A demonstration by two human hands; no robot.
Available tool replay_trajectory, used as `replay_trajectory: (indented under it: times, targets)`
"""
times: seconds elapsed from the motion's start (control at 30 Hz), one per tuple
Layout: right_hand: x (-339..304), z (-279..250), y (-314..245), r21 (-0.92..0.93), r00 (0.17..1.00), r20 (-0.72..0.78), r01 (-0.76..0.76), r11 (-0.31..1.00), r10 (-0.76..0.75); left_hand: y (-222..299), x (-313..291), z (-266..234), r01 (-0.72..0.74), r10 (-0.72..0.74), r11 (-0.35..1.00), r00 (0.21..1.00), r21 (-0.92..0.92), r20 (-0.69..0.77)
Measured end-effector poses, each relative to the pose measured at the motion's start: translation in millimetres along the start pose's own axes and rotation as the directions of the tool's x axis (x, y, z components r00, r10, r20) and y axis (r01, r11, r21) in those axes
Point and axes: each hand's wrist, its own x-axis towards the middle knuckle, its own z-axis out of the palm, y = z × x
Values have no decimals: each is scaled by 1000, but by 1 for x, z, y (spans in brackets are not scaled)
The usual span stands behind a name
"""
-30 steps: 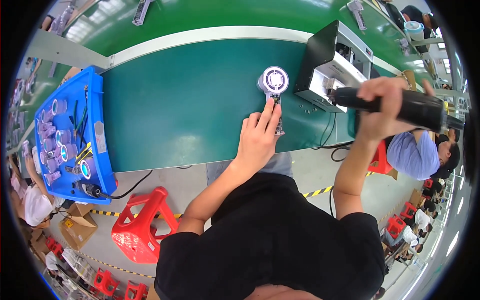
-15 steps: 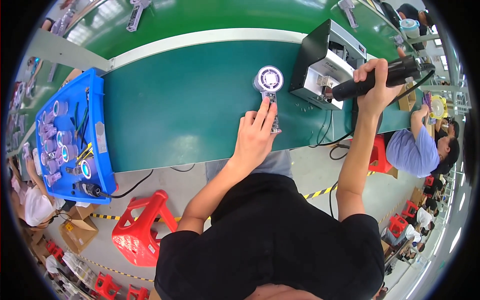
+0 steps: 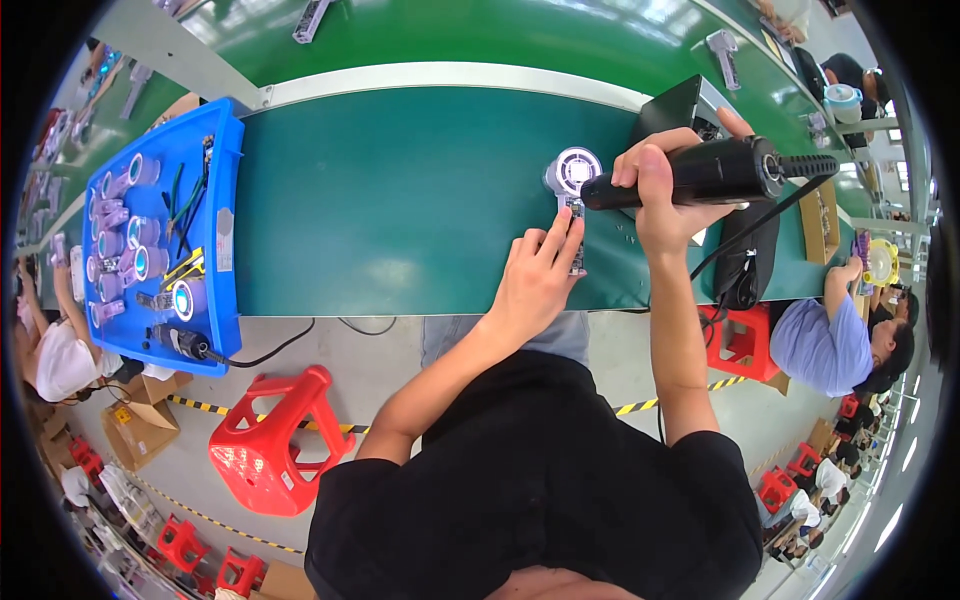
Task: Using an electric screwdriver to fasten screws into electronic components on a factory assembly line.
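The work looks partway through. Under the fingertips of the left hand (image 3: 535, 278) lies a pale purple handheld fan (image 3: 580, 172), its round head just beyond them and its handle running back beneath them. Those fingers rest stretched out on the handle; the thumb is hidden, so I cannot tell whether they also pinch it.

The right hand (image 3: 662, 205) is wrapped around a black electric screwdriver (image 3: 725, 170), whose front end points left, just by the place where handle and head join. The bit cannot be made out, nor whether it touches.

As for what is done, the round head appears whole, with its grille in place. The handle lies open, its circuit board bare, and no cover shows over it, so that part seems unfinished. Whether any screw sits in the board is too small to tell. Tiny loose pieces, probably screws (image 3: 622, 233), lie on the worktop (image 3: 400, 190) left of the right hand's wrist. Well to the left of the left hand, a blue tray (image 3: 228, 290) holds several similar fans (image 3: 142, 232).
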Motion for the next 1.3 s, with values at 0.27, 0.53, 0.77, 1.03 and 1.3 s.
replay_trajectory:
  times: [0.27,0.53,0.77,1.03,1.3]
  targets:
    - [-8,1,12,-69,1000,23,12,998,-10,-1,1,0,-5,5,1000,1000,-9,-7]
    - [-21,-1,11,-193,966,246,125,973,-76,-1,0,-2,-1,1,1000,1000,3,-3]
    - [-30,9,15,-166,979,97,196,966,-182,0,1,2,-22,23,999,999,31,-28]
    - [0,-52,-47,-312,980,-77,151,938,-183,7,9,11,-19,27,980,999,199,-41]
    - [31,-92,-44,-257,982,-152,67,964,-108,10,18,11,7,9,981,997,193,-82]
